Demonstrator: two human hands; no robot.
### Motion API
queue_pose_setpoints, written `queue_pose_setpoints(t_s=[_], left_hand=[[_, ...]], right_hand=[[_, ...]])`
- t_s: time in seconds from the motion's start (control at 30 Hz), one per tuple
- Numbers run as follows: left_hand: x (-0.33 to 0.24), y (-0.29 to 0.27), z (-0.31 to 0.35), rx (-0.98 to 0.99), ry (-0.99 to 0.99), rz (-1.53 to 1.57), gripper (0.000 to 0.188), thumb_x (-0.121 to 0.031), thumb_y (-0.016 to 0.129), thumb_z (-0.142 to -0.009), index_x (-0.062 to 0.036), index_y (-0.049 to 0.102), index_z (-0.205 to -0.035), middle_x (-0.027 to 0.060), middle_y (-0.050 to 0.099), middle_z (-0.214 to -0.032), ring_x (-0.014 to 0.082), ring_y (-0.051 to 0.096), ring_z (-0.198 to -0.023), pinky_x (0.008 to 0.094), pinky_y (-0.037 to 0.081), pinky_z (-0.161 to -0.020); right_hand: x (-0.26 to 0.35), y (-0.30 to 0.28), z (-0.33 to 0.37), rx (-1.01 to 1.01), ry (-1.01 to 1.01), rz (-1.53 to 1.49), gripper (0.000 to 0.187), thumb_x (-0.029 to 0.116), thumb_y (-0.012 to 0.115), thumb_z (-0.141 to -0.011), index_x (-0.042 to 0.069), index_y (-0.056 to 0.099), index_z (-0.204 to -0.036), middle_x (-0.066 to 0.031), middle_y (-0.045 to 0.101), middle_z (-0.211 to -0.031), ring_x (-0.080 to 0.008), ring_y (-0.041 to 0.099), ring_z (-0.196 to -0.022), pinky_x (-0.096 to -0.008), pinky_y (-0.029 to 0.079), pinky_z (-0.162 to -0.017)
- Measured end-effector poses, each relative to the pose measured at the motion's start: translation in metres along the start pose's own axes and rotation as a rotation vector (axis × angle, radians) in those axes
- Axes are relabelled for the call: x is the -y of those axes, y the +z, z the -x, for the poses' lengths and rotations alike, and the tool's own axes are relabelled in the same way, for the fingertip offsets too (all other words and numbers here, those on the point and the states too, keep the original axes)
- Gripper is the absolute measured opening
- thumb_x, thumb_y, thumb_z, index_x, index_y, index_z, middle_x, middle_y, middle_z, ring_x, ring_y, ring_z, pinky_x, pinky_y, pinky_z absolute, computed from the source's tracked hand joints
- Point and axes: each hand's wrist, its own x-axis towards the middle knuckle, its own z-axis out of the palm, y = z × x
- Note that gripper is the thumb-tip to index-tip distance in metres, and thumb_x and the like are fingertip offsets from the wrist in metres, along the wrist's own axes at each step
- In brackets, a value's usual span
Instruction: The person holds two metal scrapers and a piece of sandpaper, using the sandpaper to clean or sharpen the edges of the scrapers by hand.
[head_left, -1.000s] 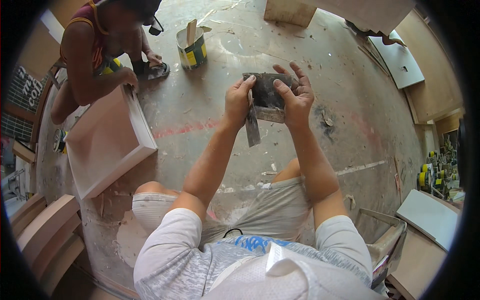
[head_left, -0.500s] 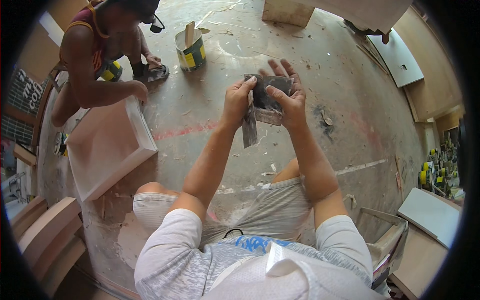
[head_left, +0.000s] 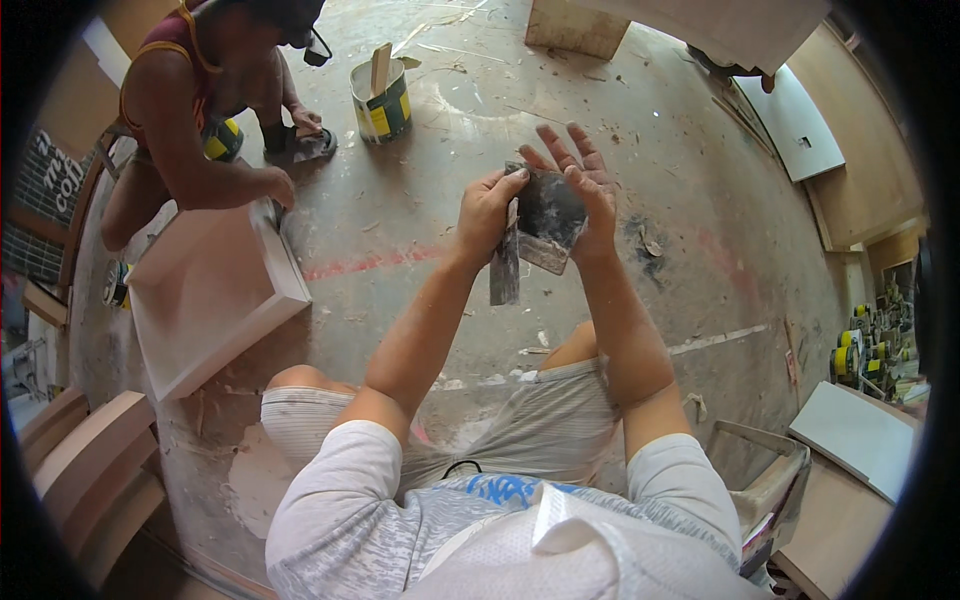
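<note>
My left hand (head_left: 488, 218) is closed, thumb on top, on a dark, smeared square putty spreader (head_left: 550, 208) with a lighter strip along its lower edge. A narrow dark blade (head_left: 505, 268) hangs down below the same hand; whether it is a separate scraper I cannot tell. My right hand (head_left: 594, 205) is open at the spreader's right edge, fingers stretched upward and apart. Its palm side touches or nearly touches the spreader.
A co-worker (head_left: 170, 90) squats at the left beside a pale open wooden frame (head_left: 215, 300). A bucket (head_left: 381, 112) with a wooden stick stands ahead. Curved wooden pieces (head_left: 90, 470) lie lower left; a tray-like container (head_left: 770, 460) and white panel (head_left: 850, 435) are lower right.
My right hand's thumb has lifted off the spreader's face and its fingers have straightened. The spreader has tilted and dropped slightly, still in my left hand.
</note>
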Motion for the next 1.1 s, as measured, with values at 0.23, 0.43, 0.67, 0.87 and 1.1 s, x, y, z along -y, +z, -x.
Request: queue_pose_setpoints(t_s=[0.23, 0.43, 0.67, 0.87, 1.1], left_hand=[[0.004, 0.000, 0.001, -0.048, 0.045, -0.003, 0.025, -0.019, 0.054, -0.090, 0.0038, 0.065, -0.093, 0.0039, 0.065, -0.085, 0.0081, 0.056, -0.075, 0.0221, 0.044, -0.070], [0.006, 0.002, 0.002, -0.077, 0.125, -0.032, 0.024, -0.018, 0.054, -0.089, 0.0034, 0.064, -0.090, 0.0035, 0.064, -0.082, 0.0081, 0.056, -0.070, 0.0224, 0.045, -0.065], [0.013, 0.003, 0.001, -0.090, 0.172, -0.043, 0.024, -0.018, 0.054, -0.089, 0.0031, 0.064, -0.089, 0.0031, 0.064, -0.080, 0.0078, 0.055, -0.069, 0.0223, 0.044, -0.063], [0.014, 0.007, 0.005, -0.057, 0.125, -0.050, 0.025, -0.019, 0.052, -0.090, 0.0025, 0.064, -0.088, 0.0023, 0.063, -0.079, 0.0075, 0.054, -0.069, 0.0218, 0.043, -0.064], [0.020, 0.009, 0.005, -0.083, 0.129, -0.025, 0.024, -0.019, 0.052, -0.091, 0.0008, 0.063, -0.085, 0.0013, 0.061, -0.078, 0.0072, 0.053, -0.068, 0.0221, 0.043, -0.063]], right_hand=[[-0.001, -0.003, 0.003, -0.160, 0.021, 0.063, 0.067, 0.020, 0.067, -0.084, -0.006, 0.027, -0.133, -0.0266, 0.049, -0.125, -0.0354, 0.058, -0.106, -0.0418, 0.052, -0.086], [0.007, 0.008, 0.006, -0.251, -0.074, 0.306, 0.057, 0.019, 0.065, -0.087, -0.010, 0.035, -0.126, -0.0225, 0.063, -0.102, -0.0288, 0.067, -0.087, -0.0332, 0.056, -0.074], [0.010, 0.011, 0.007, -0.274, -0.147, 0.414, 0.047, 0.011, 0.067, -0.086, -0.011, 0.042, -0.120, -0.0155, 0.064, -0.091, -0.0232, 0.067, -0.082, -0.0293, 0.056, -0.071], [0.006, 0.011, 0.009, -0.252, -0.277, 0.565, 0.044, 0.010, 0.065, -0.087, -0.009, 0.043, -0.120, -0.0106, 0.061, -0.093, -0.0152, 0.063, -0.078, -0.0259, 0.054, -0.072], [0.005, 0.015, 0.011, -0.224, -0.342, 0.623, 0.042, 0.009, 0.064, -0.087, -0.008, 0.044, -0.120, -0.0085, 0.059, -0.092, -0.0115, 0.061, -0.080, -0.0239, 0.053, -0.071]])
